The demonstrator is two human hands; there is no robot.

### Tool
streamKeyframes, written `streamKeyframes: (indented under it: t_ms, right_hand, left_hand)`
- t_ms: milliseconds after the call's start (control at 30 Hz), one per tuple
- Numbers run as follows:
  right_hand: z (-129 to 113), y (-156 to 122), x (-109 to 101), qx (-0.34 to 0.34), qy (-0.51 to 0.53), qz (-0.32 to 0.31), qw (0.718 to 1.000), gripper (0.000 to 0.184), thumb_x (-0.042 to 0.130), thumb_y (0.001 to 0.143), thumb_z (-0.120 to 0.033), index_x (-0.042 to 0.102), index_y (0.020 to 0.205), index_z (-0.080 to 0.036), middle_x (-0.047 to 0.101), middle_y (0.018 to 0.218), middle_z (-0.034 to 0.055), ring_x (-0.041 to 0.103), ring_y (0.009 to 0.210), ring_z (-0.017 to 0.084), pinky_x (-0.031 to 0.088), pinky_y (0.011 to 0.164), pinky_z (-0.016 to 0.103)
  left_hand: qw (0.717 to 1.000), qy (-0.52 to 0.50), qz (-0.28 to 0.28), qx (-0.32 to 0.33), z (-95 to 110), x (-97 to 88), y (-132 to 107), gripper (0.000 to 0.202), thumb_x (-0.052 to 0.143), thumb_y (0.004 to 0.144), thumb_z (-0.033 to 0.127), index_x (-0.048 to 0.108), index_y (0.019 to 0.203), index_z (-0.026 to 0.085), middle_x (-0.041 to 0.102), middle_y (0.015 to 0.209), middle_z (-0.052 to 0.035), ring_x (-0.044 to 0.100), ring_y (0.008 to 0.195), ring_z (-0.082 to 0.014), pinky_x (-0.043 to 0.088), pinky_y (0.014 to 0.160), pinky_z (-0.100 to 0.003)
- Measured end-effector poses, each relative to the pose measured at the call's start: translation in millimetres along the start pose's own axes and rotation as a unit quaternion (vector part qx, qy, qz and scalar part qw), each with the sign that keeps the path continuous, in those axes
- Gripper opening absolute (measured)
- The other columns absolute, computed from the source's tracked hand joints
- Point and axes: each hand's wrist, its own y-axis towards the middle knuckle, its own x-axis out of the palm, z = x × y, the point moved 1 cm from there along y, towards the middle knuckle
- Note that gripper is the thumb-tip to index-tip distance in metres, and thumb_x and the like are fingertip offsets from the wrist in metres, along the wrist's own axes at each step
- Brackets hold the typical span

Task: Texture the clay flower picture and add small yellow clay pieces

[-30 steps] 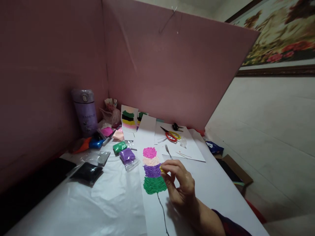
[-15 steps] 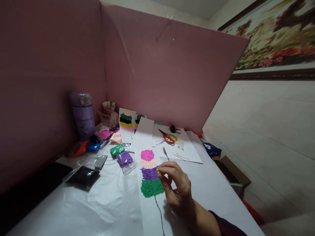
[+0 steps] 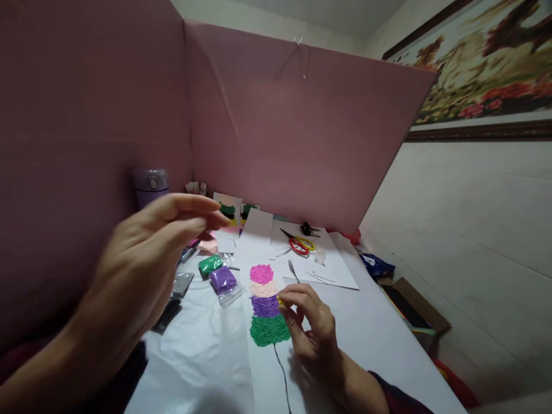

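Observation:
My right hand (image 3: 314,322) pinches a small bit of yellow clay (image 3: 281,301) between thumb and fingertips, mostly hidden by the fingers. It hovers by the right edge of a textured clay picture, where a pink round (image 3: 261,274), a pale peach band (image 3: 264,289), a purple band (image 3: 265,306) and a green band (image 3: 269,330) run down white paper (image 3: 263,374). From the green band a thin dark line (image 3: 282,368) leads toward me. My left hand (image 3: 150,259) is raised at the left, fingers stretched forward, with nothing visible in it.
Bagged green clay (image 3: 211,265) and purple clay (image 3: 223,280) lie left of the paper. Behind are a fork (image 3: 292,268), scissors (image 3: 298,244), keys (image 3: 307,229) and painted cards (image 3: 228,210). A purple bottle (image 3: 150,181) stands behind my left hand. Pink panels (image 3: 280,138) enclose the back and left.
My left hand has come into view from the left and now covers part of the bottle and the bagged black clay. My right hand keeps its pinch in nearly the same place.

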Motion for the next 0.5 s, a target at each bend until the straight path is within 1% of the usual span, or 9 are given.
streamKeyframes:
  t_ms: [67,100,133,200,267,333,367,433,500]
  right_hand:
    - [0,0,0,0.002,0.004,-0.002,1.000,0.021,0.053,0.088,-0.003,0.061,0.100,-0.019,0.062,0.091,0.0073,0.063,0.081,0.017,0.051,0.060,0.026]
    - [1,0,0,0.004,0.004,-0.004,1.000,0.021,0.053,0.088,-0.004,0.061,0.100,-0.019,0.062,0.091,0.0073,0.062,0.081,0.017,0.051,0.060,0.026]
    - [1,0,0,0.005,0.004,-0.006,1.000,0.020,0.053,0.088,-0.004,0.061,0.099,-0.019,0.063,0.091,0.0073,0.062,0.081,0.017,0.050,0.060,0.026]
    - [2,0,1,0.007,0.003,-0.011,1.000,0.019,0.053,0.089,-0.005,0.061,0.099,-0.019,0.063,0.090,0.0075,0.062,0.080,0.017,0.050,0.060,0.026]
    - [3,0,1,0.009,0.002,-0.018,1.000,0.018,0.053,0.089,-0.005,0.061,0.098,-0.018,0.063,0.090,0.0078,0.062,0.080,0.017,0.050,0.060,0.026]
    - [4,-1,3,0.010,0.003,-0.022,1.000,0.018,0.053,0.089,-0.005,0.062,0.098,-0.018,0.062,0.090,0.0079,0.062,0.080,0.018,0.050,0.060,0.027]
    - [5,-1,3,0.012,0.003,-0.022,1.000,0.018,0.053,0.089,-0.006,0.062,0.098,-0.018,0.062,0.090,0.0078,0.062,0.080,0.018,0.050,0.061,0.027]
    - [6,-2,4,0.019,0.005,-0.021,1.000,0.018,0.053,0.089,-0.006,0.062,0.098,-0.019,0.062,0.090,0.0076,0.062,0.079,0.017,0.051,0.062,0.027]
    - [6,-3,5,0.023,0.004,-0.020,1.000,0.018,0.053,0.089,-0.006,0.061,0.098,-0.019,0.062,0.090,0.0072,0.062,0.079,0.017,0.051,0.063,0.027]
  left_hand:
    - [0.991,0.135,0.003,0.010,-1,2.8,10,0.034,0.049,0.081,0.029,0.065,0.107,0.014,0.072,0.092,-0.0081,0.066,0.072,-0.0185,0.053,0.062,-0.031]
    - [0.986,0.168,0.000,0.005,-3,5.1,17,0.032,0.045,0.083,0.025,0.065,0.106,0.015,0.072,0.096,-0.0081,0.067,0.076,-0.0178,0.053,0.066,-0.029]
    - [0.980,0.198,-0.002,-0.006,-8,7.6,24,0.029,0.045,0.080,0.018,0.067,0.100,0.015,0.072,0.094,-0.0089,0.067,0.078,-0.0186,0.052,0.068,-0.029]
    - [0.963,0.267,-0.004,-0.031,-20,12.3,39,0.023,0.049,0.076,0.010,0.068,0.087,0.014,0.071,0.088,-0.0118,0.066,0.085,-0.0236,0.049,0.074,-0.033]
    - [0.943,0.327,-0.008,-0.059,-37,16.1,52,0.018,0.051,0.076,0.009,0.067,0.082,0.014,0.070,0.087,-0.0145,0.065,0.089,-0.0286,0.048,0.074,-0.038]
    - [0.925,0.372,-0.017,-0.078,-54,19.0,60,0.012,0.055,0.079,0.012,0.066,0.082,0.014,0.069,0.088,-0.0147,0.064,0.091,-0.0290,0.048,0.075,-0.040]
    - [0.918,0.388,-0.024,-0.078,-62,20.3,62,0.009,0.058,0.082,0.017,0.065,0.086,0.014,0.068,0.093,-0.0124,0.063,0.093,-0.0268,0.048,0.077,-0.040]
    - [0.908,0.413,-0.043,-0.061,-75,22.7,65,0.019,0.058,0.089,0.032,0.063,0.098,0.015,0.064,0.106,-0.0075,0.060,0.098,-0.0218,0.049,0.084,-0.042]
    - [0.900,0.429,-0.068,-0.037,-86,25.0,66,0.022,0.058,0.089,0.035,0.063,0.099,0.016,0.063,0.109,-0.0068,0.059,0.101,-0.0214,0.048,0.088,-0.043]
